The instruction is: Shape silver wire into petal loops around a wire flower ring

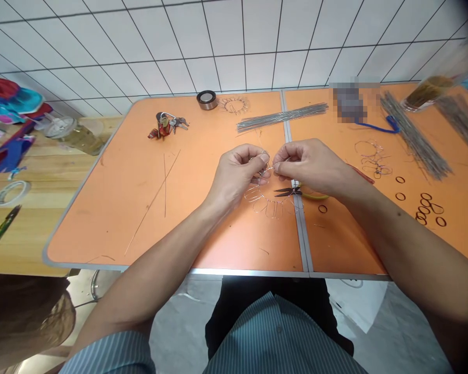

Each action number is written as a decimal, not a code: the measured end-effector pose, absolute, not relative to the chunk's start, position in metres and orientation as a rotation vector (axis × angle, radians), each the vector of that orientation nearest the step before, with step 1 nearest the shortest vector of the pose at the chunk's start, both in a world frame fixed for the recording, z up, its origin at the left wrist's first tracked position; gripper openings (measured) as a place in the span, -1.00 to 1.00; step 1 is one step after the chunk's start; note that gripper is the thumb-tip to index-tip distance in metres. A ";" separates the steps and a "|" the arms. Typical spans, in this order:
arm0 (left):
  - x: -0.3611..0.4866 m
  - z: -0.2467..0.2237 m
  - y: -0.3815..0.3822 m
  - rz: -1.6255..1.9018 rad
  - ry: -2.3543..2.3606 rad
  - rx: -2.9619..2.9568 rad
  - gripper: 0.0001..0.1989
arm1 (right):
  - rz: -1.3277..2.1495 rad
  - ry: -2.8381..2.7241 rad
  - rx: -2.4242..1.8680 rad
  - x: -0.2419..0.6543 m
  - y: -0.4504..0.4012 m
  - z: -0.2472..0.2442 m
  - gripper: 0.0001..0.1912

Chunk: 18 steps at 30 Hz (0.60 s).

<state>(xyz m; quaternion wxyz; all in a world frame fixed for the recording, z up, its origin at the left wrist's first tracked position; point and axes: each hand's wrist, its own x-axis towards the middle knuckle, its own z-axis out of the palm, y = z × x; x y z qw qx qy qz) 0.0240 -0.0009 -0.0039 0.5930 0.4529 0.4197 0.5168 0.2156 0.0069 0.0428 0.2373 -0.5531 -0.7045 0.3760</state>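
My left hand [242, 169] pinches a thin looped wire [273, 209] between thumb and fingers, above the middle of the orange table [140, 182]. Close on its right, my right hand [306, 162] is closed in a pinch on the same thin wire. The wire's rounded loops fan out below my left hand. Black-tipped pliers [288, 192] with a yellow handle lie just under my right hand, across the metal seam of the table. The fine wire between my fingertips is hard to make out.
Wire bundles [283, 117] lie at the back and right, with a tape roll [207, 99] and keys [167, 124] farther left. Small dark rings [425, 208] and tangled wire [374, 158] are at right. A jar [74, 135] stands on the wooden table at left.
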 end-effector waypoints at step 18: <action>0.026 -0.001 -0.001 1.199 1.007 1.084 -0.79 | 1.045 -1.947 -1.465 0.218 0.009 0.036 -0.97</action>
